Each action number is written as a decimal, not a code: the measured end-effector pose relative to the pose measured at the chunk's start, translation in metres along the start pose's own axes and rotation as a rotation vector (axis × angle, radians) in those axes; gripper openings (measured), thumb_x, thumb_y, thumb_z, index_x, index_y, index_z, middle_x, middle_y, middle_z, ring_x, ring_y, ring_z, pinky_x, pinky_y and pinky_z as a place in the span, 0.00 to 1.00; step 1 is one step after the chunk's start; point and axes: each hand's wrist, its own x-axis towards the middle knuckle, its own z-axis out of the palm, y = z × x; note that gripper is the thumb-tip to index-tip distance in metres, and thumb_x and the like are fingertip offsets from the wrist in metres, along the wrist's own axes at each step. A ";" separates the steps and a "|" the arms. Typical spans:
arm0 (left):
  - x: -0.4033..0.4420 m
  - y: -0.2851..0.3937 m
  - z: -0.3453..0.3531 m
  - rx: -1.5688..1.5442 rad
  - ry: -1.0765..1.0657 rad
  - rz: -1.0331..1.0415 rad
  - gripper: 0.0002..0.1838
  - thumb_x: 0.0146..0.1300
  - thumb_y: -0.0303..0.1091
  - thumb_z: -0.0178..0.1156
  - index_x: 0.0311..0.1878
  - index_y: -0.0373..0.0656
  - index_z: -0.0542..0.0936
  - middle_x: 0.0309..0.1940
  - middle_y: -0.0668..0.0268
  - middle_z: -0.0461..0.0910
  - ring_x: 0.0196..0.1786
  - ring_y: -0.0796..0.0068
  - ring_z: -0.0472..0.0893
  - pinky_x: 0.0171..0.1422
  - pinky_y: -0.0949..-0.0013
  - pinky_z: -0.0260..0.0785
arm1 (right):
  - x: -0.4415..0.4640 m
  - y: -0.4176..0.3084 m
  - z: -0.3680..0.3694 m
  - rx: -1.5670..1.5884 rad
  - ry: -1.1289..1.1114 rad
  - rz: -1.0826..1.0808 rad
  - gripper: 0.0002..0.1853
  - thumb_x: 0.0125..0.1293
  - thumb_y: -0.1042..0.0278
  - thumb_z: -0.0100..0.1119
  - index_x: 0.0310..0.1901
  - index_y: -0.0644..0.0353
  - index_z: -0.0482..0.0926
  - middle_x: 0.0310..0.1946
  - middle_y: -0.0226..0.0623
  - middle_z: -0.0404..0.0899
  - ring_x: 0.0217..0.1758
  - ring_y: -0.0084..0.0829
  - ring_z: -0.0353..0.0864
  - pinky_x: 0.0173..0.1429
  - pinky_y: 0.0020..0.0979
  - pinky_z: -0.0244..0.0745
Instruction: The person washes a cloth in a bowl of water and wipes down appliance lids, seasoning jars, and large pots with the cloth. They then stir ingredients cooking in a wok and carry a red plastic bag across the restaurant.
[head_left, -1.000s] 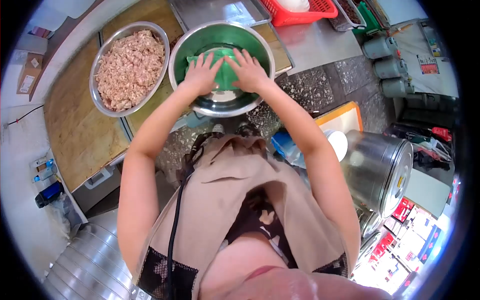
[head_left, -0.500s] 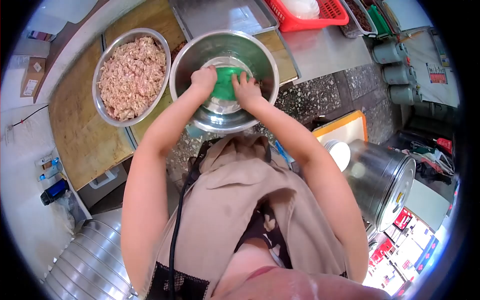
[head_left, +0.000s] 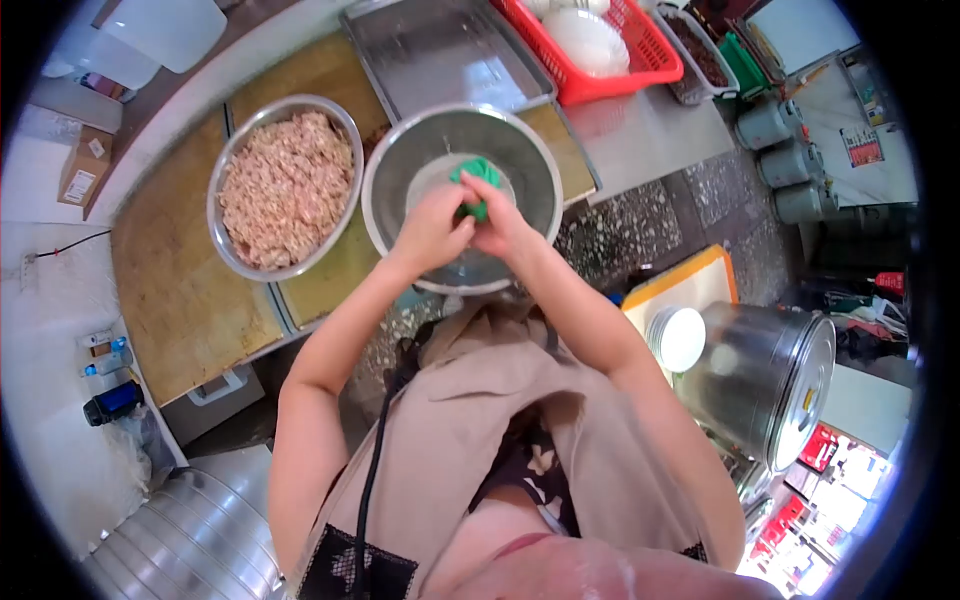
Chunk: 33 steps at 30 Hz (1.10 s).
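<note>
A green cloth (head_left: 478, 168) is bunched up between my two hands above a large steel basin (head_left: 392, 140). My left hand (head_left: 435, 230) is closed around its lower end. Pressed against it, my right hand (head_left: 496, 222) also grips the cloth, part of which sticks out beyond the fingers. The basin's bottom looks whitish and wet beneath my hands. Left of the basin stands an oval steel bowl (head_left: 215, 205) heaped with pale pink minced meat (head_left: 285, 190).
A metal tray (head_left: 425, 55) lies behind the basin on the wooden worktop (head_left: 165, 290). A red basket (head_left: 655, 60) holds white items at the back right. To my right stand a large steel pot (head_left: 755, 365) and a white-topped round container (head_left: 680, 340).
The cloth was spread out low in the basin with my hands apart on it. Now it is gathered into a bunch, and my hands have come together around it, higher up.
</note>
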 end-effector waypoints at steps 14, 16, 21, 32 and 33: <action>0.035 -0.022 -0.033 0.659 -0.123 0.687 0.19 0.55 0.34 0.54 0.52 0.53 0.73 0.43 0.62 0.77 0.36 0.65 0.82 0.29 0.68 0.75 | -0.022 -0.039 0.028 -0.853 -0.067 0.563 0.11 0.55 0.61 0.63 0.27 0.52 0.69 0.17 0.21 0.58 0.13 0.12 0.51 0.17 0.17 0.48; 0.038 -0.035 -0.025 0.814 -0.293 0.530 0.16 0.55 0.35 0.55 0.48 0.52 0.73 0.39 0.61 0.78 0.30 0.63 0.82 0.27 0.65 0.74 | -0.012 -0.034 0.024 -1.343 0.173 0.350 0.12 0.47 0.61 0.65 0.31 0.54 0.74 0.18 0.27 0.64 0.15 0.19 0.61 0.17 0.21 0.56; 0.041 -0.038 -0.013 0.738 -0.287 0.359 0.16 0.49 0.33 0.59 0.43 0.47 0.72 0.27 0.55 0.79 0.28 0.54 0.81 0.29 0.56 0.73 | -0.004 -0.027 0.035 -2.340 0.241 -0.265 0.15 0.53 0.56 0.55 0.35 0.59 0.81 0.37 0.46 0.82 0.43 0.46 0.81 0.46 0.40 0.76; 0.036 -0.042 -0.004 0.139 -0.347 -0.067 0.17 0.53 0.41 0.54 0.39 0.38 0.78 0.35 0.45 0.79 0.43 0.43 0.76 0.47 0.50 0.69 | 0.022 -0.023 0.013 -2.668 0.265 -0.607 0.10 0.54 0.64 0.55 0.35 0.61 0.75 0.30 0.47 0.82 0.30 0.44 0.83 0.34 0.42 0.78; 0.037 -0.050 -0.001 0.141 -0.339 -0.086 0.18 0.51 0.38 0.59 0.44 0.40 0.78 0.37 0.49 0.80 0.43 0.49 0.79 0.47 0.56 0.70 | 0.022 -0.019 0.007 -2.600 0.323 -0.705 0.10 0.54 0.65 0.55 0.34 0.61 0.73 0.28 0.47 0.81 0.29 0.44 0.83 0.32 0.42 0.78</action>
